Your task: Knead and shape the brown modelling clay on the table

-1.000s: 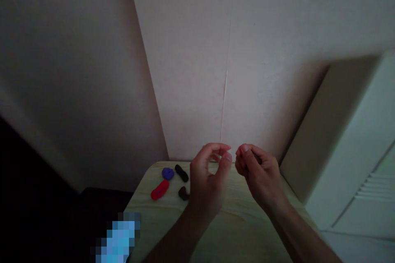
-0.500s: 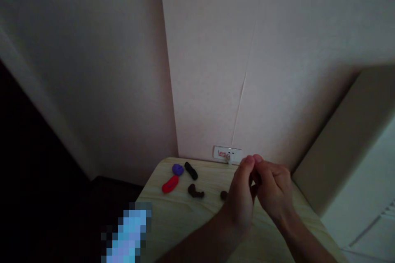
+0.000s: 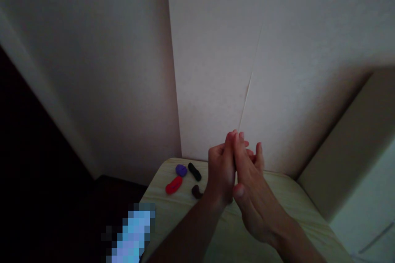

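Note:
Above the table, my left hand (image 3: 221,168) and my right hand (image 3: 248,176) are pressed palm to palm. The left fingers are partly curled and mostly hidden behind the hand. The right fingers stretch up and forward, with the thumb apart. Anything between the palms is hidden. Left of the hands lie soft-looking pieces like modelling clay: a purple lump (image 3: 181,170), a black roll (image 3: 194,171), a red oblong piece (image 3: 174,185) and a bent brown piece (image 3: 196,192), partly behind my left wrist.
The light wood-grain table (image 3: 160,213) stands against a pale wall (image 3: 216,70). A pale boxy piece of furniture (image 3: 348,164) rises along the right side. A pixelated bluish patch (image 3: 132,230) covers something at the lower left.
Both hands have moved left and up in the view. The right fingers went from curled to stretched out, and the palms came together. The wall socket is now hidden behind the hands.

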{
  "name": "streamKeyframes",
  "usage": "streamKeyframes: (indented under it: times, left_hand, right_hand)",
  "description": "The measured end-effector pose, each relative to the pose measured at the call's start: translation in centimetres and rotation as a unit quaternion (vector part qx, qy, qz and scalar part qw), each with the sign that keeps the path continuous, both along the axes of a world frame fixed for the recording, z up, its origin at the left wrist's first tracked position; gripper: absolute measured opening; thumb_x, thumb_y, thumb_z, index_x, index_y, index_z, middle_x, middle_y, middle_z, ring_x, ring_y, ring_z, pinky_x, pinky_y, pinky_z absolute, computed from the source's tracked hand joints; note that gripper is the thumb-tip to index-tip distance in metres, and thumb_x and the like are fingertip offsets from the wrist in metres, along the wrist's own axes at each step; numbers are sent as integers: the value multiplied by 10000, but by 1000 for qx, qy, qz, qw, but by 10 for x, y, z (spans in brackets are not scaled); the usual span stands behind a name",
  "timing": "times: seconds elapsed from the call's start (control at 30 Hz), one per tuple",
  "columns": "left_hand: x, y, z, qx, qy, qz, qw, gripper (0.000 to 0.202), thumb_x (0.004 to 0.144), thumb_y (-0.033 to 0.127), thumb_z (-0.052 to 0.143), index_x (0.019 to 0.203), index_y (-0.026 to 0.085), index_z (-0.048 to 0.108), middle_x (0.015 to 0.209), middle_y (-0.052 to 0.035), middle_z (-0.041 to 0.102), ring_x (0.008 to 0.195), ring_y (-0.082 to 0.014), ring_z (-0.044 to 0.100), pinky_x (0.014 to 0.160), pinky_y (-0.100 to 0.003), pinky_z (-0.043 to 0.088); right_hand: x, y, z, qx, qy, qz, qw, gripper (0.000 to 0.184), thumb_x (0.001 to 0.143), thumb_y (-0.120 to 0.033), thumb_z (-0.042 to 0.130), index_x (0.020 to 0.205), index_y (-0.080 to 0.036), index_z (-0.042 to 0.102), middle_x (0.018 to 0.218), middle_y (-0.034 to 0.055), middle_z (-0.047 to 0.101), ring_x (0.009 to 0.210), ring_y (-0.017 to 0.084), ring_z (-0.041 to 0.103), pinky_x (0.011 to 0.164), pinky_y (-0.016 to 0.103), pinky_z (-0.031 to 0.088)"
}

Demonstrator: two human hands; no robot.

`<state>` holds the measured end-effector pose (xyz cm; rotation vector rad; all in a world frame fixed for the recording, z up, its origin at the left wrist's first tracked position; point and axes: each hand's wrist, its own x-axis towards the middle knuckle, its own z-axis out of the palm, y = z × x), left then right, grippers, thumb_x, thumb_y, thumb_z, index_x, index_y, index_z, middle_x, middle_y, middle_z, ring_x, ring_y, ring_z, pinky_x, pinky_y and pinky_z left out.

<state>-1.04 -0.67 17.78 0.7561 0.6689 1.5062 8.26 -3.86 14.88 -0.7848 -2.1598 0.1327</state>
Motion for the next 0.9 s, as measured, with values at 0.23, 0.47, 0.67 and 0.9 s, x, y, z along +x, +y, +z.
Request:
streamKeyframes:
  times: [0.23,0.47,0.67,0.9]
  left_hand:
    - [-3,1,-11,54,67,35,996,662,823,711,686,481,165,532,416,36,425,342,-53,329,360,-209,192]
    - [-8,-14,5,20,-77,-56,995,711,885,576,653,388,204,305,352,62,245,287,-38,187,327,-194,95]
    - [-17,-17,7,2,-133,-161,978,673,909,609,531,414,213,307,381,78,170,317,-33,104,347,-191,41]
    - [-15,-17,5,9,-130,-149,980,630,883,679,505,493,220,318,437,79,187,355,-51,147,379,-210,95]
  right_hand:
    - [17,-4,16,-2,230,-55,972,563,1067,-533,371,1583,-310,404,1687,64,367,1578,317,284,1280,606,167]
    - [25,-1,27,-143,454,6,879,410,1041,-528,417,1166,-285,722,1287,77,679,1220,288,613,947,436,518]
    - [24,-5,22,-148,414,0,898,397,1047,-512,438,1186,-272,722,1302,94,676,1130,291,634,917,452,520]
    - [26,-9,23,-114,331,-28,936,343,1056,-458,468,1256,-282,683,1299,91,667,1098,266,653,899,425,555]
